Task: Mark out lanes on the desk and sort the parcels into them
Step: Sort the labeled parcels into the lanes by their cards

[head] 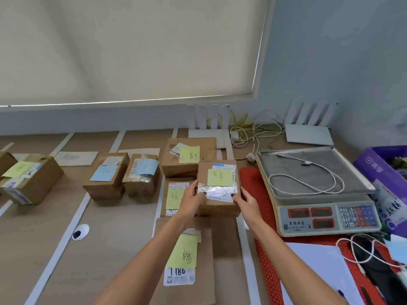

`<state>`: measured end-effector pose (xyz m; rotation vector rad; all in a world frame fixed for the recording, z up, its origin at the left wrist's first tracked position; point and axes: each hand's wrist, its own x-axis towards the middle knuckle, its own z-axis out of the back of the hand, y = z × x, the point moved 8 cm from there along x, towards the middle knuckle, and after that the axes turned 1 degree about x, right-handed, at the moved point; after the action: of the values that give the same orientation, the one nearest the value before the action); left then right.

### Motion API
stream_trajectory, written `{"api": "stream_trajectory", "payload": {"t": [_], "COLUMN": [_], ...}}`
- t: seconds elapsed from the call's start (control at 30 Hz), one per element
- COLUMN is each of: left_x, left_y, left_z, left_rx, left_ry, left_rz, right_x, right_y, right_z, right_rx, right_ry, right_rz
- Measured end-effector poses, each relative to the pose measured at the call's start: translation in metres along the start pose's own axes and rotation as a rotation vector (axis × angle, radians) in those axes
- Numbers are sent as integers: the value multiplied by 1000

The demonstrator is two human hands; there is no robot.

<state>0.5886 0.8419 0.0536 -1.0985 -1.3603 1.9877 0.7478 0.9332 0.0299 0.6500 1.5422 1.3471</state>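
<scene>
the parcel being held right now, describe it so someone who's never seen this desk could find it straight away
Start at the weighing scale on the right of the desk, then look just left, past the red mat. The parcel is the small brown box gripped by the left hand and right hand. Unlike its neighbours, its yellow note sits above a band of shiny clear tape.

brown cardboard parcel (217, 190) with yellow note, level, among other noted parcels (186, 160) between white tape lanes (81, 208).

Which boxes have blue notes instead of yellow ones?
The two brown cardboard boxes side by side in the middle lane: left one, right one. Every other labelled box has yellow.
</scene>
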Motion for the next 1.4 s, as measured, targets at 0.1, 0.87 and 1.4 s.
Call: {"api": "stream_trajectory", "payload": {"t": [0.1,0.87,1.4], "left_x": [20,-16,-165], "left_y": [23,2,-55], "left_z": [-7,10,127], "left_rx": [-1,32,-11], "left_ry": [43,-77,-135], "left_rz": [46,12,-250], "right_x": [22,-7,-165], "right_y": [-26,12,112], "right_z": [-2,3,-104], "right_rx": [-15,-200,-234], "right_ry": [12,24,132], "right_rz": [-52,45,319]}}
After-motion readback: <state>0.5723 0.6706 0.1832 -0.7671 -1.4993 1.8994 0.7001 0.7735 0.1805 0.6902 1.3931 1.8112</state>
